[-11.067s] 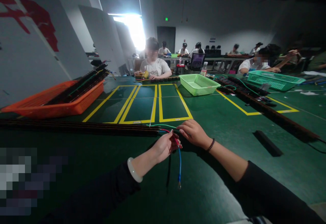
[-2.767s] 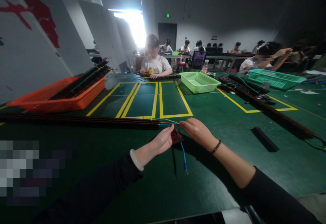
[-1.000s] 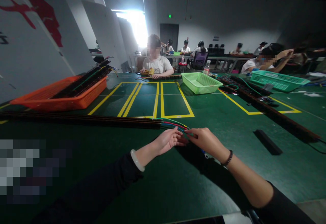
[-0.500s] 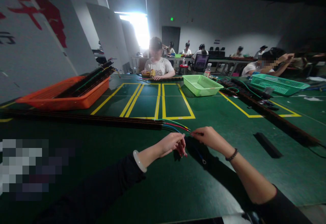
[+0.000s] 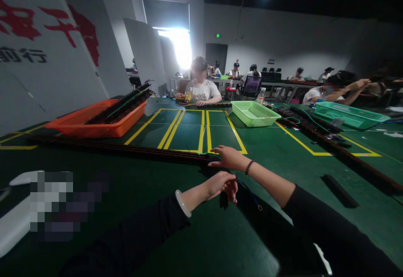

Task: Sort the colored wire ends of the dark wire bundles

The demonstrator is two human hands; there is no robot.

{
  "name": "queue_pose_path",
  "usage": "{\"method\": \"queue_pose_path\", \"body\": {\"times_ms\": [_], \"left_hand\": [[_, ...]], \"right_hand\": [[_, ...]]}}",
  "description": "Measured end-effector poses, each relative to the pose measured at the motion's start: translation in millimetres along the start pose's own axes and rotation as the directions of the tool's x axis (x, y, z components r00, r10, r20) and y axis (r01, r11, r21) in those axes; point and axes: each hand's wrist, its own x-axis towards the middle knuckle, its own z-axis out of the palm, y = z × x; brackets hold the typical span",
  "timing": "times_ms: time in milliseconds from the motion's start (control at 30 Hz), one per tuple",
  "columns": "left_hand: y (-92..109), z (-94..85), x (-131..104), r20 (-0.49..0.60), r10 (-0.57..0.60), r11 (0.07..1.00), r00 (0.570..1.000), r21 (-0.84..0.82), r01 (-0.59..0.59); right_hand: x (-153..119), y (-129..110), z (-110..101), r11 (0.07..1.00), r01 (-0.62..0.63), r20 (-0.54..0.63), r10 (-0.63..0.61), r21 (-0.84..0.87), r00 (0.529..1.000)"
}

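One green table (image 5: 147,176): spread under all the things, with yellow lines (image 5: 143,126) marked on its top.
Long dark strips (image 5: 126,149): laid flat on the table in a bundle, from the far left to just in front of the two hands.
Other dark strip (image 5: 362,167): laid slantwise on the right side of the table.
Person across (image 5: 204,90): seen at the far edge, in a white shirt.
Orange basket (image 5: 110,131): set on the left, behind the bundle; more strips are piled in it and stick out past its rim.
Teal basket (image 5: 352,118): put far back on the right.
Light green basket (image 5: 256,121): put near the middle, at the back.
Small black piece (image 5: 340,191): left lying on the right, well apart from the hands.
Right hand (image 5: 231,158): held over the bundle's end, fingers spread, by some thin wires (image 5: 213,157); whether they are touched cannot be told.
Left hand (image 5: 218,184): held lower and nearer, its grip pinching a blue wire.
Blue wire (image 5: 244,186): stretched out to the right past the left fingertips.
Metal ring (image 5: 260,207): fixed on the blue wire's tip.
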Motion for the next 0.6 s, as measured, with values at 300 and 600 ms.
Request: {"method": "queue_pose_path", "body": {"times_ms": [300,600], "left_hand": [[-3,-4.1,2,0.063,0.005,0.997,0.998,-0.081,0.000],[-8,-14.0,7,-0.029,0.075,0.926,0.997,-0.370,-0.081]], "right_hand": [[19,-11,20,0.996,-0.029,0.064,0.034,-0.087,0.997],[10,-3,-19,0.988,-0.071,-0.013,0.070,-0.135,0.997]]}}
